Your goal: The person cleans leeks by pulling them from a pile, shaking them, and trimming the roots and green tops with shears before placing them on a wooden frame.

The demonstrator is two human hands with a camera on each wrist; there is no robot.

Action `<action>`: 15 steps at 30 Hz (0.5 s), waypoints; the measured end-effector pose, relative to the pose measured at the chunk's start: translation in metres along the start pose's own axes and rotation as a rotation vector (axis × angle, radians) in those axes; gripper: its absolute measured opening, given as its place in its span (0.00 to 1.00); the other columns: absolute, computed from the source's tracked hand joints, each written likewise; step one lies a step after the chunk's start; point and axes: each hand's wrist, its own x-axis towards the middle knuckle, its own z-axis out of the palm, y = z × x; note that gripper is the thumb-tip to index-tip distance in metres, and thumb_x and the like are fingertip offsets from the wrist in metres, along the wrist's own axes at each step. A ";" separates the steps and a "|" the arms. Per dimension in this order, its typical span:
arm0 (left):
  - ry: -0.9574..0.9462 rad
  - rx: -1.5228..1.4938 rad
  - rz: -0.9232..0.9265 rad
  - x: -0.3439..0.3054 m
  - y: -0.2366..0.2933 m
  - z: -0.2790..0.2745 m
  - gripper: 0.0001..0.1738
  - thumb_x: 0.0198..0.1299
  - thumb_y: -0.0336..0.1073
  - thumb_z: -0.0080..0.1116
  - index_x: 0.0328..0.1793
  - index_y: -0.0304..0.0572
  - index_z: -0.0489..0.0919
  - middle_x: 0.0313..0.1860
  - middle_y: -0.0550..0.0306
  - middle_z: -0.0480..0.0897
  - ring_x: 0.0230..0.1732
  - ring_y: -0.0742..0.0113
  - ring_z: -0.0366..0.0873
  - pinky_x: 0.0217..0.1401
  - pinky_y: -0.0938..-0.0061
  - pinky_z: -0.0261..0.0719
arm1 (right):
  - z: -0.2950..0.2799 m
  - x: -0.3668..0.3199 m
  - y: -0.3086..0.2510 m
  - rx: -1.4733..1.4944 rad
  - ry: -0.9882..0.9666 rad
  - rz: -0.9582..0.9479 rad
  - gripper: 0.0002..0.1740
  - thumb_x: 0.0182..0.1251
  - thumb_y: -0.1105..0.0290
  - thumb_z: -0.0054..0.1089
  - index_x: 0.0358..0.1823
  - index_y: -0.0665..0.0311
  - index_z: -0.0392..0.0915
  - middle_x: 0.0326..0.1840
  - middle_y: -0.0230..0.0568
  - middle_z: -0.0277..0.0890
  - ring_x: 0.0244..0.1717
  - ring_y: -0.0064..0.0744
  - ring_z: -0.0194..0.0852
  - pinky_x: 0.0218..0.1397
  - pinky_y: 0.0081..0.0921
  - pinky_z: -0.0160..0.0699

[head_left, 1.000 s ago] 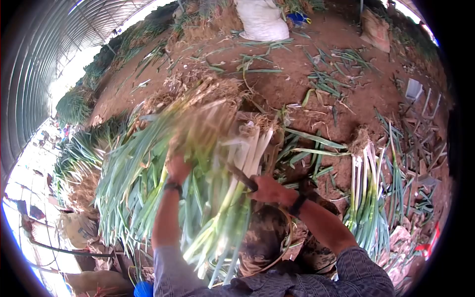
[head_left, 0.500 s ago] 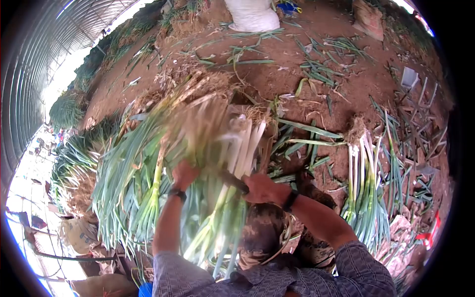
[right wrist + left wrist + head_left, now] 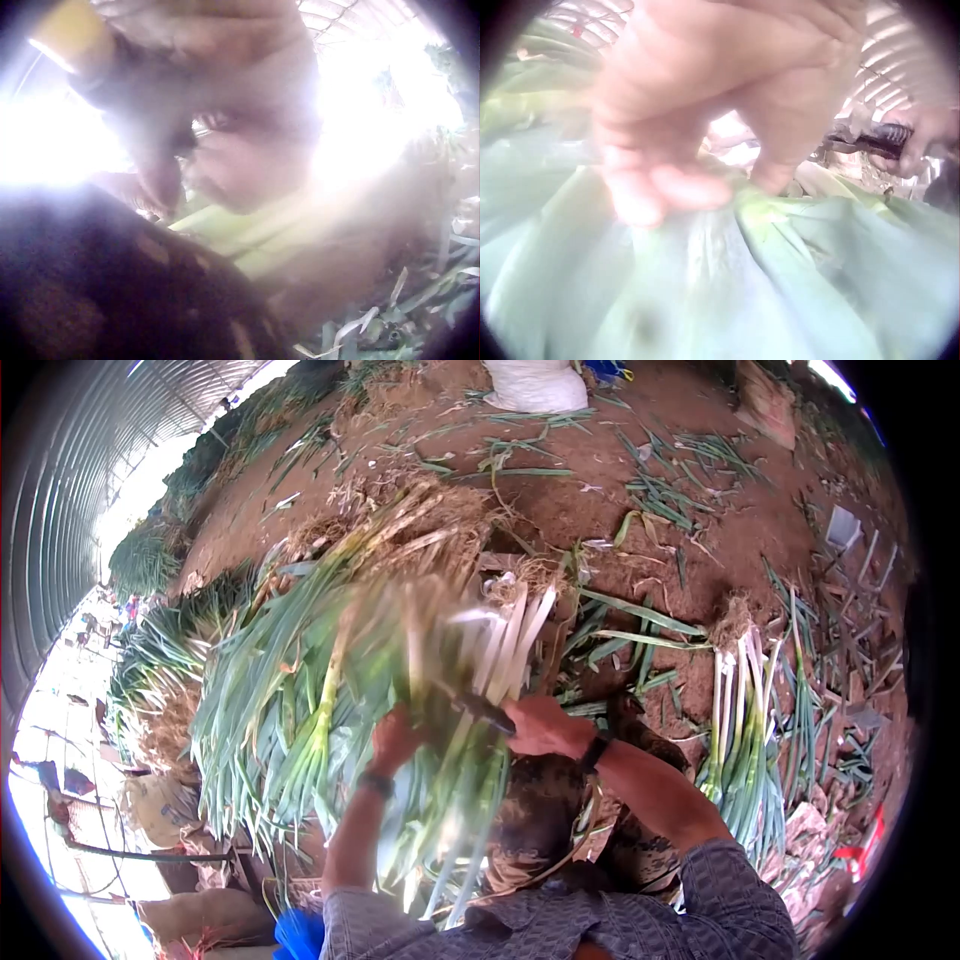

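Note:
My left hand (image 3: 397,740) grips green onions by their leaves, low in front of me. In the left wrist view its thumb and fingers pinch the green leaves (image 3: 780,247). The root ends of the held stalks are a brown and white blur beyond the hand. My right hand (image 3: 548,727) grips a dark rod-shaped tool (image 3: 487,712) whose tip points left at the blur. A ribbed grip (image 3: 889,135) on that tool shows in the left wrist view. Just beyond the tool lie white-stemmed onions (image 3: 525,630), roots facing away. The right wrist view is hazy.
A large heap of green onions (image 3: 265,690) spreads on the left. Another bundle (image 3: 740,710) lies on the right, roots away from me. Loose leaves (image 3: 665,490) litter the dirt floor, with a white sack (image 3: 537,385) at the back. A thin hose (image 3: 560,860) crosses my lap.
My left hand has drawn toward me and to the right, closer to the tool, still gripping the onions. The right hand stays nearly in place with the tool. The root ends stay blurred throughout.

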 end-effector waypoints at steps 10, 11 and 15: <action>0.169 -0.056 0.133 0.025 -0.026 0.010 0.21 0.56 0.45 0.67 0.50 0.41 0.77 0.40 0.44 0.83 0.42 0.42 0.81 0.44 0.53 0.79 | 0.003 -0.007 0.001 0.112 -0.011 -0.041 0.18 0.53 0.59 0.66 0.36 0.67 0.76 0.33 0.59 0.80 0.39 0.60 0.80 0.43 0.49 0.77; 0.206 -0.024 0.136 0.033 -0.016 0.004 0.20 0.56 0.44 0.67 0.49 0.41 0.77 0.40 0.43 0.83 0.42 0.41 0.81 0.44 0.52 0.78 | 0.001 -0.005 0.000 0.088 0.012 -0.014 0.18 0.53 0.60 0.66 0.37 0.67 0.76 0.34 0.57 0.80 0.39 0.58 0.81 0.44 0.48 0.77; 0.103 0.086 -0.028 0.081 -0.018 0.016 0.21 0.55 0.49 0.64 0.48 0.44 0.78 0.39 0.42 0.84 0.43 0.39 0.81 0.45 0.48 0.77 | 0.001 0.000 0.003 0.080 0.148 0.036 0.19 0.50 0.61 0.65 0.40 0.66 0.75 0.35 0.55 0.81 0.40 0.53 0.82 0.48 0.45 0.76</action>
